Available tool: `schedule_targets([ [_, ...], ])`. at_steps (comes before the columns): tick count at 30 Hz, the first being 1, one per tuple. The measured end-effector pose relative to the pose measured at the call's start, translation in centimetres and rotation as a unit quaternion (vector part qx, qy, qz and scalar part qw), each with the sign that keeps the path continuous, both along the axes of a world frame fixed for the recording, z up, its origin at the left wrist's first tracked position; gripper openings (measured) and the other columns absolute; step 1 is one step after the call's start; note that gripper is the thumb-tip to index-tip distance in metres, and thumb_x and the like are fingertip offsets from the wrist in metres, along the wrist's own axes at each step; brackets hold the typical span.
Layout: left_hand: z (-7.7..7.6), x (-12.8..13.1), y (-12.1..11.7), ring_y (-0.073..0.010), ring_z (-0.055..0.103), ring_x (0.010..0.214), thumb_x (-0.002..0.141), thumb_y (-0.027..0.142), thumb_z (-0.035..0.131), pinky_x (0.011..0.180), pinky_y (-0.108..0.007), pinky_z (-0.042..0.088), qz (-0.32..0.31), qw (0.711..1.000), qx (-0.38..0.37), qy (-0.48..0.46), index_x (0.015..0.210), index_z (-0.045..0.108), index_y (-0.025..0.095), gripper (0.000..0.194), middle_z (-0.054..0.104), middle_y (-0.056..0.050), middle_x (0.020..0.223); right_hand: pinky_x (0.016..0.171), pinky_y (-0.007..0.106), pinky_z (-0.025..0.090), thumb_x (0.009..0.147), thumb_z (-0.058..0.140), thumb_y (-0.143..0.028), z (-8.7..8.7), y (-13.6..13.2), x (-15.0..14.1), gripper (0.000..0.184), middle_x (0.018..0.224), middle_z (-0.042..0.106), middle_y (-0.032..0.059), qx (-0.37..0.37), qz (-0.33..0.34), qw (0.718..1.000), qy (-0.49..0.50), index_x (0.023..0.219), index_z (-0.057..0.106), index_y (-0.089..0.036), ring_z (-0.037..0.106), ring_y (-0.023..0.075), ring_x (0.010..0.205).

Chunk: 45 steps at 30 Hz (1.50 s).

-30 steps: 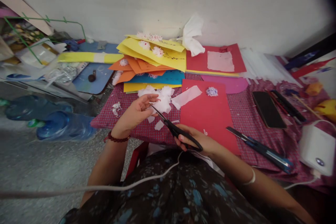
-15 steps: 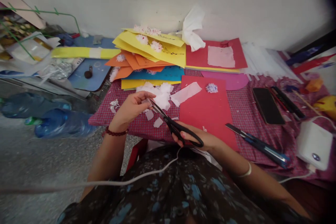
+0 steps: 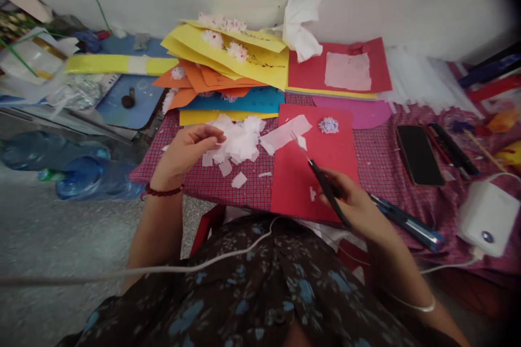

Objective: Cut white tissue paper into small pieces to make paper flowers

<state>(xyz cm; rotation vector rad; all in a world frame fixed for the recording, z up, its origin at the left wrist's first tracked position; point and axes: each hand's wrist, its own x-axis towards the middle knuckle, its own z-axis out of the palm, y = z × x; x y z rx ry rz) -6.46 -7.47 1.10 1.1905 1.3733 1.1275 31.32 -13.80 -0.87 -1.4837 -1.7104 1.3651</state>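
Observation:
My right hand (image 3: pixel 350 200) grips black-handled scissors (image 3: pixel 328 190) over a red sheet of card (image 3: pixel 315 162). The metal blades point up and to the left, and a small white scrap (image 3: pixel 301 142) shows at their tips, over a pale paper strip (image 3: pixel 287 133). My left hand (image 3: pixel 183 149) hovers left of a loose pile of white paper pieces (image 3: pixel 240 138). Its thumb and index finger are pinched together; what lies between them is too small to make out. A purple-speckled paper flower (image 3: pixel 328 125) rests on the card's upper right.
Stacked yellow folded cards (image 3: pixel 228 59) with speckled flowers stand behind the pile. Rightward lie a utility knife (image 3: pixel 407 222), a phone (image 3: pixel 419 154) and a white box with a cable (image 3: pixel 486 219). Large water bottles (image 3: pixel 93 179) lie at the left, and a cable (image 3: pixel 211 265) crosses my front.
My right hand has moved the scissors right, away from my left hand and over the red card. A white scrap now shows at the blade tips. My left hand has shifted slightly left.

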Motion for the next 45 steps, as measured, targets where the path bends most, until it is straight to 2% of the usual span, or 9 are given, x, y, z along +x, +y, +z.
schedule_targets([
  [7,-2.1,1.5,-4.6,-0.016,0.063,0.069,0.078,0.024,0.074,0.061,-0.025,0.047,0.008,0.988,0.016,0.156,0.085,0.076,0.018,0.009,0.073,-0.004,0.078,0.101,0.056,0.049,0.085,0.065,-0.036,-2.5,0.2,2.8,0.061,0.128,0.067,0.0171,0.179,-0.081,0.948,-0.25,0.141,0.056,-0.017,0.064,0.0365,0.118],
  [12,-2.5,3.7,-8.1,-0.0207,0.064,0.084,0.089,0.029,0.063,0.075,-0.032,0.048,-0.101,0.912,0.015,0.396,0.093,0.068,0.02,0.011,0.069,-0.004,0.09,0.095,0.055,0.053,0.084,0.065,-0.036,-2.6,-0.2,3.9,0.057,0.119,0.07,0.0169,0.219,-0.102,0.931,-0.273,0.138,0.059,-0.017,0.067,0.0361,0.108],
  [17,-3.4,4.9,-9.1,-0.0243,0.06,0.088,0.091,0.029,0.056,0.08,-0.036,0.047,-0.093,0.859,0.059,0.499,0.084,0.061,0.02,0.012,0.062,-0.006,0.089,0.096,0.052,0.053,0.084,0.064,-0.029,-2.0,-1.1,3.4,0.055,0.12,0.07,0.0162,0.235,-0.035,0.935,-0.262,0.138,0.058,-0.017,0.067,0.0341,0.108],
  [23,-3.6,3.2,-6.8,-0.019,0.058,0.07,0.084,0.028,0.06,0.069,-0.033,0.045,0.013,0.887,0.08,0.454,0.073,0.056,0.022,0.013,0.059,-0.001,0.074,0.095,0.047,0.054,0.086,0.064,-0.022,-1.5,-1.4,1.3,0.053,0.12,0.069,0.0134,0.254,0.041,0.935,-0.244,0.138,0.057,-0.02,0.066,0.031,0.111],
  [27,-1.6,3.8,-4.7,-0.0266,0.064,0.093,0.086,0.029,0.062,0.086,-0.042,0.05,0.109,0.876,0.145,0.447,0.103,0.063,0.02,0.02,0.067,-0.009,0.102,0.094,0.047,0.054,0.087,0.064,-0.021,-1.2,-1.3,-0.1,0.051,0.122,0.068,0.014,0.26,0.092,0.927,-0.252,0.138,0.057,-0.019,0.066,0.0314,0.109],
  [33,-0.1,8.6,-2.5,-0.0247,0.067,0.1,0.087,0.034,0.06,0.092,-0.039,0.051,-0.162,0.924,0.129,0.321,0.121,0.064,0.02,0.037,0.073,-0.006,0.105,0.092,0.048,0.054,0.087,0.067,-0.02,0.1,-1.2,-1.5,0.051,0.119,0.068,0.016,0.28,0.176,0.909,-0.254,0.137,0.057,-0.016,0.065,0.0315,0.107],
  [36,-0.5,9.6,-2.0,-0.0203,0.067,0.084,0.086,0.024,0.057,0.079,-0.033,0.052,-0.188,0.937,0.108,0.273,0.113,0.068,0.02,0.03,0.071,-0.002,0.085,0.093,0.047,0.054,0.088,0.067,-0.02,0.9,-1.3,-1.3,0.051,0.12,0.068,0.0155,0.287,0.187,0.903,-0.259,0.138,0.057,-0.016,0.064,0.0308,0.108],
  [40,-1.1,9.4,-2.1,-0.0141,0.061,0.073,0.083,0.019,0.063,0.072,-0.027,0.049,-0.092,0.975,0.113,0.17,0.113,0.069,0.022,0.03,0.064,0.002,0.078,0.093,0.047,0.054,0.089,0.065,-0.022,1.4,-1.3,0.9,0.05,0.119,0.069,0.0154,0.294,0.14,0.904,-0.279,0.138,0.057,-0.016,0.065,0.0302,0.108],
  [45,-1.8,9.5,-2.7,-0.0084,0.054,0.063,0.077,0.015,0.073,0.057,-0.019,0.045,0.045,0.997,0.07,0.004,0.109,0.072,0.02,0.032,0.062,0.002,0.078,0.091,0.049,0.056,0.085,0.064,-0.023,0.5,-0.5,6.6,0.049,0.113,0.071,0.0151,0.269,-0.039,0.9,-0.34,0.134,0.06,-0.016,0.068,0.0323,0.104],
])
